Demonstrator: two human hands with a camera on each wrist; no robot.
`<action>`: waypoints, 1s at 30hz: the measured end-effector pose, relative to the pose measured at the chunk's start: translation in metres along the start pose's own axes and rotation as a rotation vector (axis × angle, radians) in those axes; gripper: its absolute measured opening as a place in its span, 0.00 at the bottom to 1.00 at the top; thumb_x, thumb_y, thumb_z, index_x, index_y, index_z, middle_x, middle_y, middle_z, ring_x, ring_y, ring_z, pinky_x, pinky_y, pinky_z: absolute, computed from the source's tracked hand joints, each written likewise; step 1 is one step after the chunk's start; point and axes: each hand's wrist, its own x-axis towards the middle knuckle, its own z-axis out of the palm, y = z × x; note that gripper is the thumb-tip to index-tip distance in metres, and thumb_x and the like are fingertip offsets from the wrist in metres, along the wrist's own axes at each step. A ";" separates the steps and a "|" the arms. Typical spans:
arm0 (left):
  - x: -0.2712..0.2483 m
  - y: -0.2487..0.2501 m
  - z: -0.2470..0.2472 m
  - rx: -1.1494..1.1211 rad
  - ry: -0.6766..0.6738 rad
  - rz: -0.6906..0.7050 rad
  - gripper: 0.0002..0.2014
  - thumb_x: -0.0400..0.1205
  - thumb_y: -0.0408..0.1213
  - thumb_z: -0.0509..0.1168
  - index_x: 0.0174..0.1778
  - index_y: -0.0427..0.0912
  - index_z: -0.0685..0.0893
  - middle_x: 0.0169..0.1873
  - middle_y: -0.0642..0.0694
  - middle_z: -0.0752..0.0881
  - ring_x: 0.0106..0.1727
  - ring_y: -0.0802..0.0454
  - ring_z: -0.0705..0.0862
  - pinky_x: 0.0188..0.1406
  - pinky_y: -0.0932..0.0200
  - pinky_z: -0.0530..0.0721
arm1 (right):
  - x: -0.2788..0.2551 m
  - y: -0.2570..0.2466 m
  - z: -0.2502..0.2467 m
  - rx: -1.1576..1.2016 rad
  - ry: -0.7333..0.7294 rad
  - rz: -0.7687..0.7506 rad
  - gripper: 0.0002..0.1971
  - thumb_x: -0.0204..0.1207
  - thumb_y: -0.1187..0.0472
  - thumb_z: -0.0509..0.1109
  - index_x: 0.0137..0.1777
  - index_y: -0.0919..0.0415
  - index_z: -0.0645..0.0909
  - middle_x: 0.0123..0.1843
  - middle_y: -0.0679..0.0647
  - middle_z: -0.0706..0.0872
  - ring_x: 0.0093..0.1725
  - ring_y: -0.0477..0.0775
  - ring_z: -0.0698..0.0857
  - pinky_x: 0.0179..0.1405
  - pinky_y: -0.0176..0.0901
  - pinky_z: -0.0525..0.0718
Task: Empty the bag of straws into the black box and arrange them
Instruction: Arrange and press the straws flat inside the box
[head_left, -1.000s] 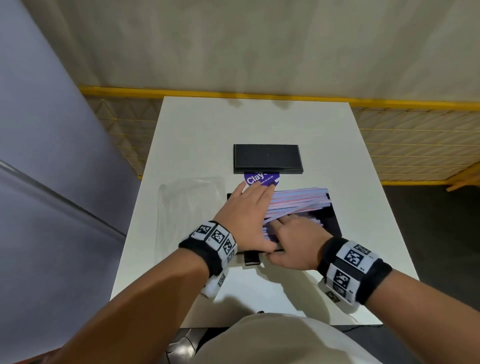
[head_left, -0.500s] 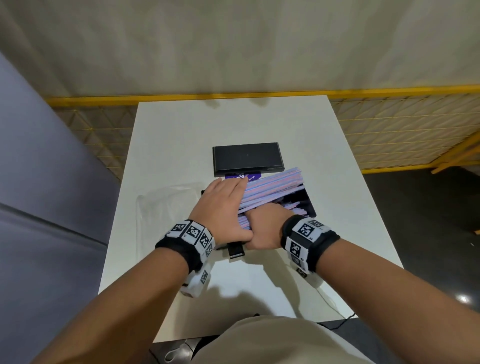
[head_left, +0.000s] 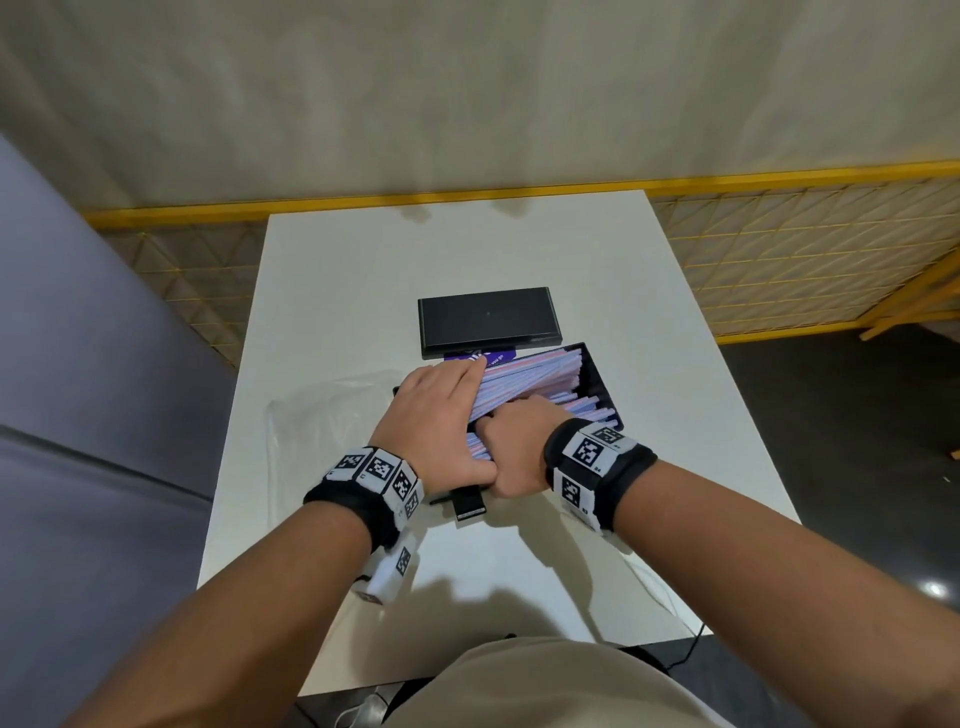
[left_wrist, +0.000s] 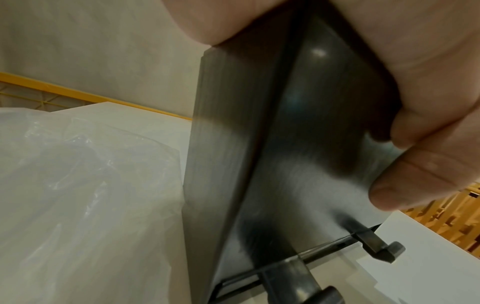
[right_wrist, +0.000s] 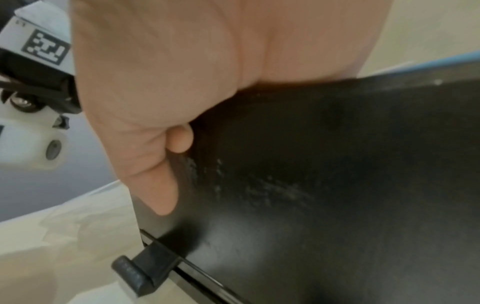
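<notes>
The black box (head_left: 597, 382) lies open on the white table (head_left: 519, 244), full of pink, blue and purple straws (head_left: 540, 376) that lie lengthwise and slightly fanned. My left hand (head_left: 441, 410) lies flat on the straws' near half with straight fingers, its thumb along the box's near end. My right hand (head_left: 511, 431) sits beside it with fingers curled down over the straws at the near end. The left wrist view shows the box's outer wall (left_wrist: 259, 164); the right wrist view shows my palm above the box wall (right_wrist: 337, 185). The clear empty bag (head_left: 322, 431) lies left of the box.
The box's black lid (head_left: 488, 319) lies just behind it, with a purple card (head_left: 478, 356) between them. A latch (head_left: 467, 505) sticks out from the box's near end. A yellow mesh fence (head_left: 779, 249) runs behind and to the right of the table.
My right hand has closed in against my left at the box's near end. The straws have been drawn into a tighter bundle inside the box. My left hand stays flat on them.
</notes>
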 end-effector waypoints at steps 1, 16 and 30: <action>0.000 0.000 0.001 0.003 0.004 -0.004 0.55 0.66 0.62 0.69 0.89 0.42 0.61 0.79 0.48 0.74 0.80 0.48 0.71 0.85 0.52 0.59 | 0.001 0.000 0.000 -0.002 -0.009 0.003 0.18 0.66 0.44 0.70 0.51 0.54 0.80 0.44 0.53 0.87 0.45 0.59 0.87 0.44 0.48 0.78; 0.001 -0.001 0.000 -0.003 -0.002 -0.016 0.60 0.62 0.68 0.66 0.90 0.42 0.59 0.80 0.49 0.71 0.82 0.50 0.67 0.86 0.52 0.59 | -0.008 0.005 0.008 0.022 0.176 -0.087 0.24 0.71 0.45 0.68 0.63 0.60 0.77 0.53 0.57 0.85 0.51 0.63 0.85 0.43 0.48 0.76; 0.000 0.000 0.002 -0.027 0.025 -0.023 0.62 0.63 0.75 0.68 0.89 0.41 0.61 0.82 0.49 0.71 0.83 0.50 0.68 0.88 0.53 0.56 | -0.016 0.018 0.010 0.057 0.326 -0.142 0.41 0.57 0.41 0.68 0.70 0.64 0.76 0.64 0.59 0.78 0.61 0.63 0.77 0.66 0.56 0.74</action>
